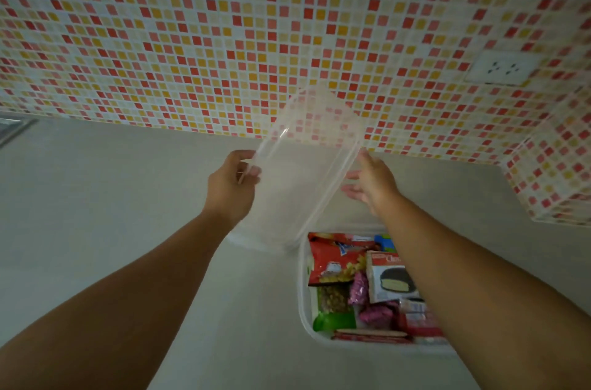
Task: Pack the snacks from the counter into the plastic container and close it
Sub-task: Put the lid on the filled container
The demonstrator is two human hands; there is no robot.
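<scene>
A clear plastic lid [303, 166] is tilted up on edge above the counter, its lower end near the container's far rim. My left hand [232, 185] grips the lid's left edge with curled fingers. My right hand [371, 182] touches the lid's right edge with fingers spread and fairly straight. Below them, the clear plastic container [302, 303] sits on the counter, filled with snacks: a red bag [332, 258], a white cake box [388, 277], pink wrappers [361, 290], a green pack [332, 319]. My right forearm hides the container's right side.
The pale counter [112, 198] stretches left and forward. A red, yellow and cream mosaic tile wall [224, 38] rises behind, with a white socket [502, 68] at right. A tiled corner block [556, 172] juts out at right. A metal sink edge [12, 127] shows far left.
</scene>
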